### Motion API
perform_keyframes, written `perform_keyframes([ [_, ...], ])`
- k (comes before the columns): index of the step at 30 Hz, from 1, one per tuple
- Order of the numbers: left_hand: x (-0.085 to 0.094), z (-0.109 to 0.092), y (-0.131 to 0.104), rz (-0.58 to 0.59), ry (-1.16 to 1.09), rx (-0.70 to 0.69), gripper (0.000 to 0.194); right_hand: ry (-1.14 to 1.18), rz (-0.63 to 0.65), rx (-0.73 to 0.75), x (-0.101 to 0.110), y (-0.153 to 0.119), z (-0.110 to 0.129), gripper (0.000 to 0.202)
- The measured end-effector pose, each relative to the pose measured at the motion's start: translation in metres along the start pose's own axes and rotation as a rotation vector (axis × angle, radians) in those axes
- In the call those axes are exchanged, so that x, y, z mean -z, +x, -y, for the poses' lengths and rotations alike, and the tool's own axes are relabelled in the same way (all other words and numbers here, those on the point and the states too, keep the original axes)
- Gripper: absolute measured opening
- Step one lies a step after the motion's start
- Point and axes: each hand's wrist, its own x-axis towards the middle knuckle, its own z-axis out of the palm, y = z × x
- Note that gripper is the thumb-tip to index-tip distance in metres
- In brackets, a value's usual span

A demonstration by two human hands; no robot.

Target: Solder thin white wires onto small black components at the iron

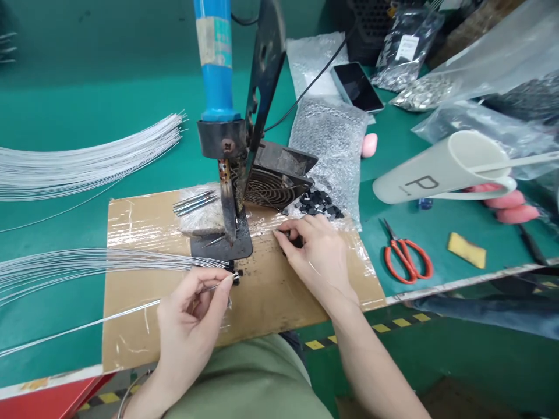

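Observation:
My left hand [192,326] is closed in a pinch on a thin white wire [131,311], which trails off to the left edge. By its fingertips, small black parts [236,278] sit at the ends of a row of wires [166,259] lying on the cardboard. My right hand [321,262] has thumb and index finger pressed together over the cardboard; a dark thing shows under the fingers, too hidden to name. Between and beyond the hands, a blue-handled soldering iron [217,87] is fixed tip down on a stand, above a dark metal base plate [240,247].
A small fan [275,180] stands behind the iron; black pieces [321,205] lie on bubble wrap [327,134]. Cardboard [279,302] covers the table's front. At right are red-handled scissors [408,262], a yellow sponge [466,250], a white mug [437,166] and a phone [357,87]. Another wire bundle [87,163] lies left.

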Motion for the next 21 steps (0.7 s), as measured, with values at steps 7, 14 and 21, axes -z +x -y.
perform_keyframes([
  [7,0.003,0.003,0.001,-0.018,0.045,0.029,0.007,0.087,-0.086,0.025,-0.001,-0.012,0.009,0.008],
  [14,0.003,-0.004,0.004,-0.015,0.007,0.050,0.005,0.606,-0.139,-0.207,0.008,-0.027,0.031,0.007],
  [21,0.005,-0.009,0.005,0.006,0.027,0.049,0.004,0.970,-0.016,-0.305,0.012,-0.036,0.047,0.016],
])
